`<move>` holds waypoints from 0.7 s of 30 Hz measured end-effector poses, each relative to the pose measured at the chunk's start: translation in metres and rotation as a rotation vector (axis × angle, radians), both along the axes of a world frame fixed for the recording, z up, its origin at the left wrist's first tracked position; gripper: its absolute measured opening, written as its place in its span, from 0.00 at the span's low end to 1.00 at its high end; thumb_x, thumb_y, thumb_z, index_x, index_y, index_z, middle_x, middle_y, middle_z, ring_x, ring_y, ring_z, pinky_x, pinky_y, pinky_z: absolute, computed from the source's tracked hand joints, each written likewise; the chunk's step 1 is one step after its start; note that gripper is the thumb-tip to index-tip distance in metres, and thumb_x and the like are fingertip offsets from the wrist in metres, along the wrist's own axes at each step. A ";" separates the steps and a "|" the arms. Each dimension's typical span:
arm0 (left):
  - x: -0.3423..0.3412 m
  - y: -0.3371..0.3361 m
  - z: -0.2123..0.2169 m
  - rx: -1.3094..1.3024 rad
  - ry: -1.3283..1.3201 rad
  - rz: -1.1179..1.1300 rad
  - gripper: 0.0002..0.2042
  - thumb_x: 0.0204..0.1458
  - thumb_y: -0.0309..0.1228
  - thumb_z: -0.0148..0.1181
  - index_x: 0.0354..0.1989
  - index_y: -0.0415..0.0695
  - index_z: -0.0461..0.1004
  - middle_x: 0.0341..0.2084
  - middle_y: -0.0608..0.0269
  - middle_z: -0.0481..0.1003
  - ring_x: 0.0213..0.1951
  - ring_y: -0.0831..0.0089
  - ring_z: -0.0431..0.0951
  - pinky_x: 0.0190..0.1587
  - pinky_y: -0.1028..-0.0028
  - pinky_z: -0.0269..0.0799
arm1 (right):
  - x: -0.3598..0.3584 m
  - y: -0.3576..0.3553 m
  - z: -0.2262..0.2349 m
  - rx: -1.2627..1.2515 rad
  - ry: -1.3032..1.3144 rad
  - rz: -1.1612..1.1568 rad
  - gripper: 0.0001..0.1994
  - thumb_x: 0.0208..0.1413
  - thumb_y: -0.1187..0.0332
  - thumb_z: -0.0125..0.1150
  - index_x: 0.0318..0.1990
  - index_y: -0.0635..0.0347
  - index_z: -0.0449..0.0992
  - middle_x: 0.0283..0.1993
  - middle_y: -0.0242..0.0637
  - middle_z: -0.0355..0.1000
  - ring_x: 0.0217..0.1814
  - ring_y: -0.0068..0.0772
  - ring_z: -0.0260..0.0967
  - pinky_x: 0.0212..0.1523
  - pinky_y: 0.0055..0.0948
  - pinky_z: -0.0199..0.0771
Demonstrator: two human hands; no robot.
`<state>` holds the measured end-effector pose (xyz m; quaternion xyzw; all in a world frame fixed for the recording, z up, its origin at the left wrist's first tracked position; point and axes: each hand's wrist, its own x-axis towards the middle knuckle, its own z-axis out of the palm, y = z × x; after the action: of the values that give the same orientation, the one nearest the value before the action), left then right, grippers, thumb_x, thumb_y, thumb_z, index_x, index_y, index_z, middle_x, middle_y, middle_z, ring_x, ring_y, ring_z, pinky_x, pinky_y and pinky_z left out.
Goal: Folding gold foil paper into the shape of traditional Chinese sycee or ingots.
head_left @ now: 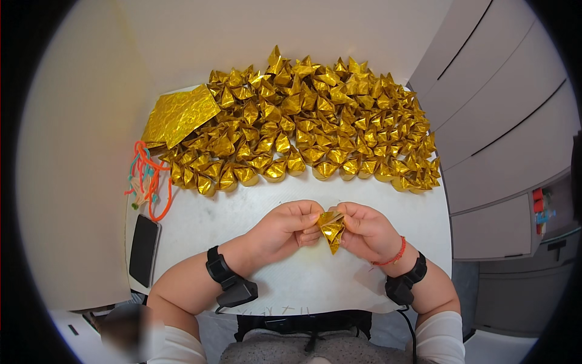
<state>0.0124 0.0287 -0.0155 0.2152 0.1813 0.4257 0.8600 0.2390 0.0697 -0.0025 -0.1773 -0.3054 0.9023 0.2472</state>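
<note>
Between my two hands, above the near part of the white table point(242, 206), is a folded piece of gold foil paper point(331, 229) with a point facing toward me. My left hand point(290, 225) pinches its left upper edge between thumb and fingers. On the other side, my right hand point(367, 229) grips the right edge, thumb on top. Beyond my hands, a large pile of folded gold foil paper ingots point(327, 121) covers the far half of the table. Some fingers are partly hidden behind the paper and the palms.
A stack of flat gold foil sheets point(182, 115) lies at the far left. Below it are an orange cord point(159, 209) with coloured strands and a dark phone point(144, 250) at the left edge. Walls stand behind and left; grey cabinets point(503, 139) stand at right.
</note>
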 end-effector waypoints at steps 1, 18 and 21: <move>0.000 0.000 0.001 -0.021 -0.018 -0.005 0.08 0.68 0.33 0.55 0.43 0.40 0.73 0.28 0.71 0.68 0.29 0.80 0.63 0.34 0.78 0.60 | 0.000 0.000 0.000 0.000 0.002 -0.001 0.11 0.73 0.62 0.53 0.50 0.59 0.73 0.46 0.30 0.71 0.46 0.24 0.64 0.51 0.27 0.64; 0.003 0.000 -0.004 0.021 0.094 -0.039 0.09 0.67 0.35 0.57 0.44 0.42 0.74 0.30 0.70 0.70 0.29 0.80 0.62 0.36 0.76 0.61 | 0.002 -0.001 -0.007 -0.082 0.068 0.020 0.15 0.71 0.63 0.55 0.55 0.65 0.74 0.56 0.39 0.75 0.60 0.33 0.71 0.64 0.37 0.66; 0.002 0.000 -0.006 0.030 0.092 -0.043 0.09 0.67 0.35 0.57 0.44 0.41 0.74 0.30 0.71 0.69 0.29 0.80 0.62 0.36 0.76 0.61 | 0.002 -0.002 -0.010 -0.115 0.086 0.003 0.16 0.71 0.63 0.54 0.57 0.66 0.73 0.56 0.39 0.74 0.60 0.34 0.70 0.65 0.38 0.65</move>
<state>0.0141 0.0285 -0.0211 0.2511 0.2097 0.3996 0.8564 0.2407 0.0677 -0.0125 -0.1519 -0.2425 0.9255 0.2480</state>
